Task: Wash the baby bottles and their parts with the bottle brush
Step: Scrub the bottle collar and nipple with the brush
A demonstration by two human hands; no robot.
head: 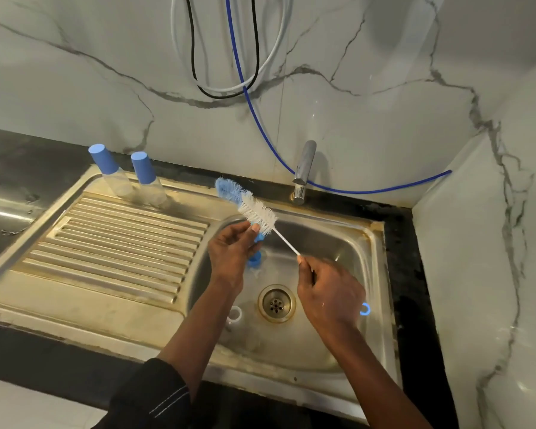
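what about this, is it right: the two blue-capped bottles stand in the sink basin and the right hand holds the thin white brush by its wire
Not the basin: the head view shows the two blue-capped bottles standing on the draining board. The right hand holds the thin white brush by its wire.

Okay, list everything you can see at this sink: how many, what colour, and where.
baby bottles: two, clear with blue caps, standing at the back of the drainboard
blue bottle brush: one, blue, above the basin
white brush: one, white bristles on a thin stem, overlapping the blue one in view
white ring: one, white, basin floor, left of the drain
blue ring: one, blue, right side of the basin
sink: one, steel, drainboard left, basin right
tap: one, chrome, behind the basin
hose: one, blue, down the wall, past the tap
cables: a few, black and white, looped on the wall
left hand: holds the blue brush's handle
right hand: pinches the white brush's stem
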